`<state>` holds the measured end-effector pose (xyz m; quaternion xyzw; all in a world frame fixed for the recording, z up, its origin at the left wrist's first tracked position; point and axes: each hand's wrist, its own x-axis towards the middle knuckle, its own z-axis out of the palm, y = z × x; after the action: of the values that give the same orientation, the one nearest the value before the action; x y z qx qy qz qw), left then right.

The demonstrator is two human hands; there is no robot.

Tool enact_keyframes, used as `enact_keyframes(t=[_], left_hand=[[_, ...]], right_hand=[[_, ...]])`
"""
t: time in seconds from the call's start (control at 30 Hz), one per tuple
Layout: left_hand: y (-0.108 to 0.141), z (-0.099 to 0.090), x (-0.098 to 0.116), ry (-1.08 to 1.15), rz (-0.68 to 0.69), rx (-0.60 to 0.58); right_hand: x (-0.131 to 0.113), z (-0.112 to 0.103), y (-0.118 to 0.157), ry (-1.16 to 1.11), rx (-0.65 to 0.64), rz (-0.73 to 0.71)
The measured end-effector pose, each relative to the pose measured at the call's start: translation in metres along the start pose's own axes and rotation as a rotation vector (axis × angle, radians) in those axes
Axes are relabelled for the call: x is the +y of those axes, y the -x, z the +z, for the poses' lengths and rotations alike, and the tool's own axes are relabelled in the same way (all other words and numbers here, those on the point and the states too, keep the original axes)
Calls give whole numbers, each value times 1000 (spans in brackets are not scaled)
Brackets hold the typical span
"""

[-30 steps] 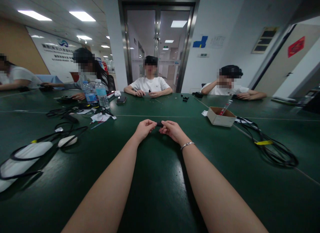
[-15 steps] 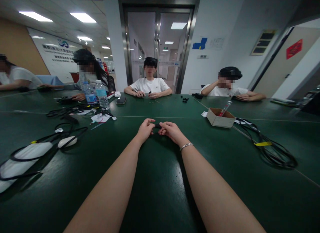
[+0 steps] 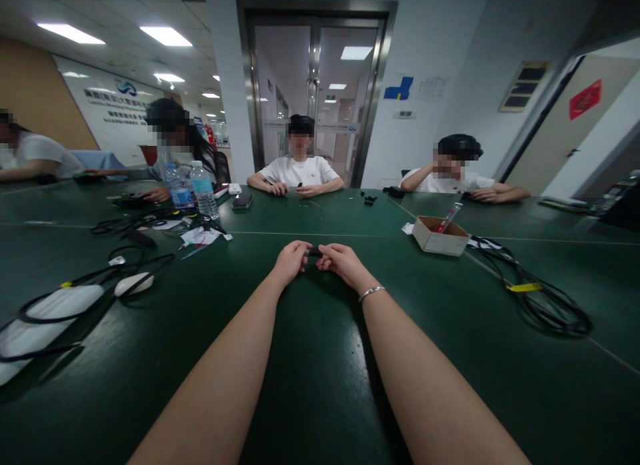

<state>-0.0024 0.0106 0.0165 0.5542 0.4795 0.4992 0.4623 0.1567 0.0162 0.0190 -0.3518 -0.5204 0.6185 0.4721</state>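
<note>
A small dark object (image 3: 315,252) spans the short gap between my two hands, too small and dark for me to tell its kind. My right hand (image 3: 341,262) pinches its right end between thumb and fingers. At its left end, my left hand (image 3: 291,262) has its thumb and fingers closed on it. Both hands are just above the green table (image 3: 320,358), fingers pointing away from me. The fingers cover most of the object.
To the right stand an open cardboard box (image 3: 440,244) with a clear-and-red item inside and a coiled black cable (image 3: 545,305). At left are water bottles (image 3: 204,192), paper scraps (image 3: 200,236), a white mouse (image 3: 134,284) and more cables. Several people sit around the table.
My left hand's fingers have come down slightly and closed more around the small dark object. My right hand stays nearly where it was.
</note>
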Motion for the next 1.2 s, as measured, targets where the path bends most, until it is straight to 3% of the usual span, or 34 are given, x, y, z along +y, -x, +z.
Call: enact_keyframes(t=[1.2], left_hand=[[1,1,2,2,10,-8]], right_hand=[[-2,2,2,-17,21,12]])
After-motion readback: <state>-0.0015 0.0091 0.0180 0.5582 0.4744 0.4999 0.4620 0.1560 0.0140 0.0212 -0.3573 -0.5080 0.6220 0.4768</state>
